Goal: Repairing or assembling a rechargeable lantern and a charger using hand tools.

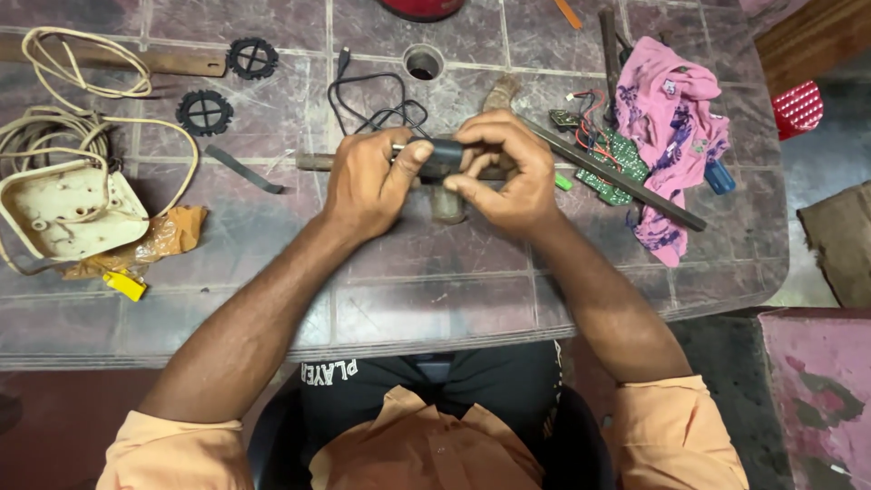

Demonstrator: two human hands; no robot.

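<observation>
Hands met over the middle of the surface [435,299]: I saw my left hand [367,186] and right hand [508,172], wrists bent inward, both clamped on a small dark cylinder [446,152], held just above the surface, black cable [376,104] behind.

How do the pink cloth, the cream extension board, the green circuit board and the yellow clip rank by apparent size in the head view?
1. pink cloth, though crumpled
2. cream extension board, close to the cloth, so these two are unsure
3. green circuit board, partly covered
4. yellow clip, clearly smallest
</observation>
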